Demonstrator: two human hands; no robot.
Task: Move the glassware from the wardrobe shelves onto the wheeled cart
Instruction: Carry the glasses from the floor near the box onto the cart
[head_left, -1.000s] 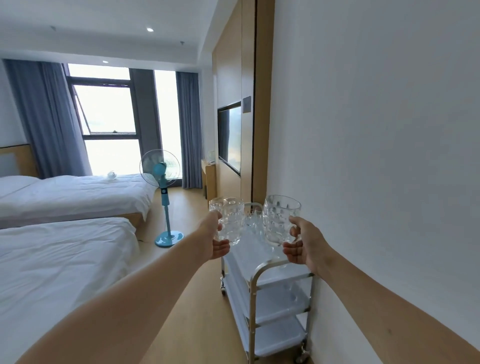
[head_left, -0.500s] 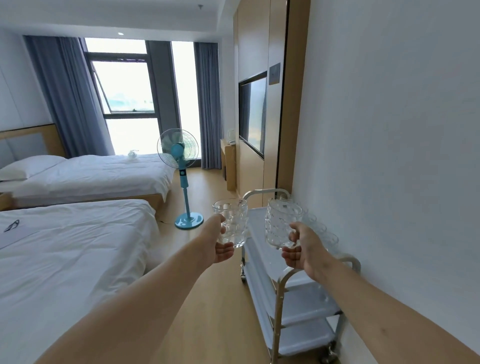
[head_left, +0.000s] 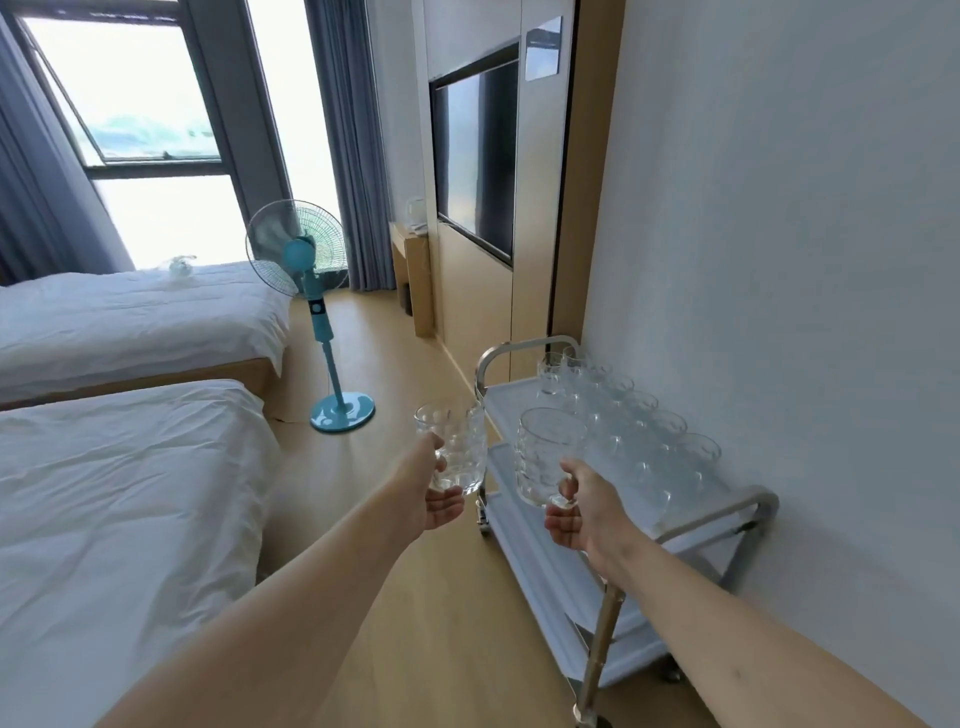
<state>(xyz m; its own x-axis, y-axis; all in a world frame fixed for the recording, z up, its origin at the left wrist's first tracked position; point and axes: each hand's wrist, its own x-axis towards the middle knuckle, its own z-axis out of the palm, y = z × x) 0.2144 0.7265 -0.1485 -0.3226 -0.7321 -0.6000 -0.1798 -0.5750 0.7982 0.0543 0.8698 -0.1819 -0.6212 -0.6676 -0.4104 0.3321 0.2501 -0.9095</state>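
1. Two clear dimpled glass mugs are held up in the air: the left mug (head_left: 457, 453) beside the cart's front edge, the right mug (head_left: 545, 457) over its top shelf.
2. The left hand (head_left: 434, 493) and the right hand (head_left: 582, 512) each grip a mug handle.
3. The white three-shelf wheeled cart (head_left: 519, 402) now looks closer than half a second ago, and the view tilts lower.
4. More of the rows of clear glasses (head_left: 639, 426) show along the wall side.

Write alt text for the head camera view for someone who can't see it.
A person's left hand and right hand each hold a dimpled glass mug near a wheeled cart whose top shelf carries rows of glasses. Two white beds and a blue standing fan fill the room behind.
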